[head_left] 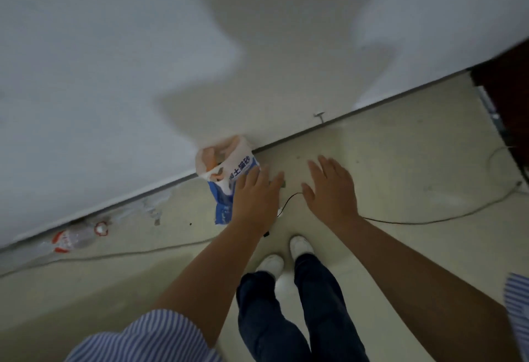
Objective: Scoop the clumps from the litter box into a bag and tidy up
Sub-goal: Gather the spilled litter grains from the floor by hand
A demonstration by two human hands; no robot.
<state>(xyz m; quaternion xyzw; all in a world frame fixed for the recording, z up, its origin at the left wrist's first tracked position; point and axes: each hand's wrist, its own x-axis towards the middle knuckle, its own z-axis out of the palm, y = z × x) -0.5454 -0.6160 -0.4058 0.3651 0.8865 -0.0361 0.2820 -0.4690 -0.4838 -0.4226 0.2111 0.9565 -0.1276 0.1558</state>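
Note:
A white and blue cat litter bag (pixel 226 173) with an open top stands on the floor against the wall. My left hand (pixel 256 198) hovers just to its right and partly in front of it, fingers spread, holding nothing. My right hand (pixel 332 190) is stretched out over the bare floor further right, palm down, fingers apart and empty. No litter box or scoop shows in this view.
A thin black cable (pixel 400 221) runs across the floor under my right hand. A clear plastic bottle with a red label (pixel 77 237) lies by the baseboard at left. Dark furniture (pixel 503 104) stands at the right edge. My feet in white shoes (pixel 286 256) are below.

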